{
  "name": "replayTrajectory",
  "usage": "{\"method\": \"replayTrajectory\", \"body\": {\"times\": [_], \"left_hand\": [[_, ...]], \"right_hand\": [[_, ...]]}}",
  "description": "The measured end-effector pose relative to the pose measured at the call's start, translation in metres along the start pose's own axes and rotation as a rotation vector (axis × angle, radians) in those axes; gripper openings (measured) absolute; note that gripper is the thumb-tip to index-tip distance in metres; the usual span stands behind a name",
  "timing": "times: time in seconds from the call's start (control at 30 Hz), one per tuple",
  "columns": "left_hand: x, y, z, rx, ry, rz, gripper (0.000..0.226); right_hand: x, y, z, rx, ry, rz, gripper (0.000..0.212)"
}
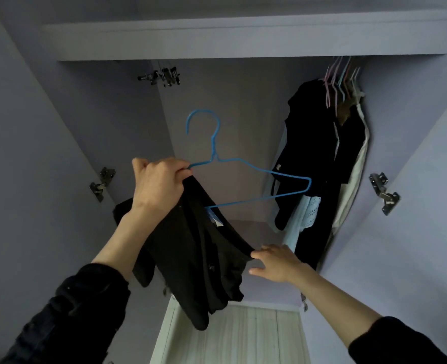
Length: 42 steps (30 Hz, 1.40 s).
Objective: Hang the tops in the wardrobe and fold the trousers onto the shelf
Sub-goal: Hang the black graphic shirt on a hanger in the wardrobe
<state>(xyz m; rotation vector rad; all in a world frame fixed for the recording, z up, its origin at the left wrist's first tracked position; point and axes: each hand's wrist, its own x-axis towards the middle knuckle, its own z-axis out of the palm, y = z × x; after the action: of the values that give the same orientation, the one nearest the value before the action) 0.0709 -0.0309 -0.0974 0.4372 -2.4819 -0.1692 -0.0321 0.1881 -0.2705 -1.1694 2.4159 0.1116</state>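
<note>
— While the left hand [159,179] curls tight round the left end of the blue hanger [243,174] and a bunched black top [191,248], what does the right hand [275,264] do?

— Fingers loosely spread, it touches the top's edge at lower centre.

— Any label?

— A pale tag [216,219] at the neckline, unreadable.

— And the wardrobe [243,38]?

— Open; hung clothes [319,153] crowd the upper right.

one blue hanger [243,166], two hands, perhaps five hung hangers [341,80]
</note>
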Motion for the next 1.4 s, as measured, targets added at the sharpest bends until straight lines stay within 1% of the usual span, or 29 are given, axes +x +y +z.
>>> {"method": "replayTrajectory", "body": {"times": [0.03,0.07,0.2,0.3,0.43,0.63,0.7,0.8,0.9,0.97,1.1,1.17,1.23,1.3,1.33,1.4], "left_hand": [[-0.003,-0.006,-0.002,0.014,-0.012,-0.030,0.018],[-0.004,-0.010,-0.002,0.021,-0.021,-0.049,0.019],[-0.020,-0.036,-0.005,0.049,-0.083,-0.157,0.020],[-0.027,-0.048,0.000,0.091,-0.129,-0.184,0.022],[-0.026,-0.053,0.011,0.134,-0.126,-0.149,0.022],[-0.026,-0.049,0.018,0.139,-0.109,-0.107,0.020],[-0.026,-0.044,0.022,0.120,-0.106,-0.090,0.019],[-0.024,-0.032,0.027,0.030,-0.077,-0.035,0.017],[-0.020,-0.021,0.027,-0.048,-0.023,-0.014,0.014],[-0.019,-0.016,0.026,-0.090,0.014,-0.008,0.012],[-0.018,-0.013,0.028,-0.125,0.060,0.013,0.010],[-0.018,-0.016,0.028,-0.112,0.052,0.006,0.011],[-0.019,-0.019,0.028,-0.102,0.058,-0.005,0.011],[-0.020,-0.020,0.029,-0.089,0.072,-0.005,0.010],[-0.020,-0.020,0.030,-0.088,0.085,-0.005,0.010],[-0.020,-0.021,0.029,-0.094,0.113,-0.002,0.010]], "right_hand": [[0.000,0.004,-0.004,0.004,-0.006,-0.004,0.054],[-0.002,0.012,-0.011,0.012,0.022,0.009,0.053],[-0.011,0.048,-0.045,0.010,0.234,0.044,0.044],[-0.015,0.074,-0.076,0.049,0.341,0.030,0.034],[-0.015,0.083,-0.114,0.069,0.414,0.004,0.025],[-0.023,0.077,-0.149,0.004,0.598,-0.061,0.023],[-0.025,0.066,-0.157,-0.055,0.632,-0.123,0.022],[-0.025,0.048,-0.165,-0.164,0.712,-0.253,0.017],[-0.026,0.031,-0.166,-0.164,0.752,-0.298,0.014],[-0.026,0.022,-0.164,-0.116,0.757,-0.272,0.018],[-0.026,0.020,-0.155,0.030,0.643,-0.147,0.031],[-0.027,0.023,-0.151,0.111,0.609,-0.129,0.030],[-0.027,0.025,-0.148,0.142,0.600,-0.136,0.023],[-0.025,0.024,-0.144,0.110,0.638,-0.143,0.016],[-0.024,0.023,-0.142,0.089,0.686,-0.139,0.015],[-0.022,0.021,-0.140,0.089,0.842,-0.132,0.012]]}}
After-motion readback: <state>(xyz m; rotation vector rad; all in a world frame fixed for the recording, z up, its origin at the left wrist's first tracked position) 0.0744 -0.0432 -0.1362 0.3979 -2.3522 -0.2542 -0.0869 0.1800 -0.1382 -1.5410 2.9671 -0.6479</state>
